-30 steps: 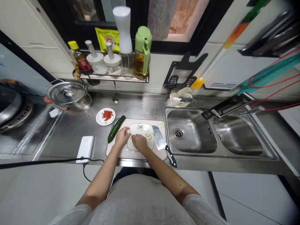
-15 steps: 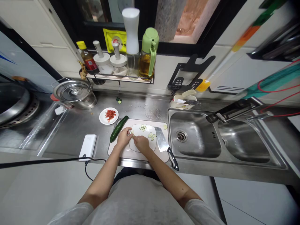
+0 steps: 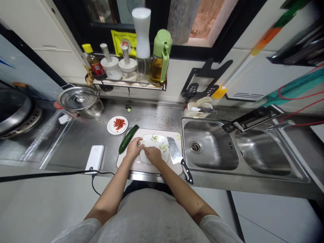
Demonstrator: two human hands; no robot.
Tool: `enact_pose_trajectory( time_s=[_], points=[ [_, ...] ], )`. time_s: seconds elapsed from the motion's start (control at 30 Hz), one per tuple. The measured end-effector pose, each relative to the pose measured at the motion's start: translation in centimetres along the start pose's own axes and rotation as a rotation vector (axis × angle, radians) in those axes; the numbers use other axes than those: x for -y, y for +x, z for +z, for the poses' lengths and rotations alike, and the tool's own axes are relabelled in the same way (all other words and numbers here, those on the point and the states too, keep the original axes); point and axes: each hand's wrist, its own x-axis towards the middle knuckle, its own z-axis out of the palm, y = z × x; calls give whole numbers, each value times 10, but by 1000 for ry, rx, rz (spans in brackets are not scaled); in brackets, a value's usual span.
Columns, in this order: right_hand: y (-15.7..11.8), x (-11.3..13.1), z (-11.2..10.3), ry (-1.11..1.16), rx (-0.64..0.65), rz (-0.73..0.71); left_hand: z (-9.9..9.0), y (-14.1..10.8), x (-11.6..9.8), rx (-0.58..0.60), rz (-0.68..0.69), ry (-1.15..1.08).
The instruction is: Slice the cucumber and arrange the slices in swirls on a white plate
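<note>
A white plate [image 3: 160, 158] lies on a pale cutting board [image 3: 135, 167]. Thin cucumber slices [image 3: 154, 137] form small pinwheels on it. At the plate's left side, my left hand [image 3: 134, 148] has its fingers bent, with thumb and fingertips at a small cucumber slice. My right hand [image 3: 154, 156] meets it from the right, fingers curled and tips on the same spot; the slice is mostly hidden. A whole cucumber [image 3: 128, 139] rests left of my left hand, on the board's edge. To the right of the plate lies a cleaver [image 3: 175, 152], its black handle pointing toward me.
A small white plate of chopped red pieces [image 3: 109, 127] stands behind the cucumber. Cucumber ends [image 3: 128, 108] lie farther back. A lidded steel pot [image 3: 88, 109] and white power bank [image 3: 95, 158] are leftward. The double sink [image 3: 212, 145] is right; a condiment shelf [image 3: 131, 84] hangs above.
</note>
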Motion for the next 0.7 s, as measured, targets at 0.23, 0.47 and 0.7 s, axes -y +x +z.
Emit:
enact_pose_trajectory(
  time_s=[0.23,0.47,0.7],
  points=[
    [-2,0,-2,6,6,14,0,1,2,8,19,-15],
    [-2,2,-2,11,11,14,-1,1,3,7,35,-8],
    [-6,-2,-2,84,-56,26,-1,-3,-2,-14,26,-34]
  ],
)
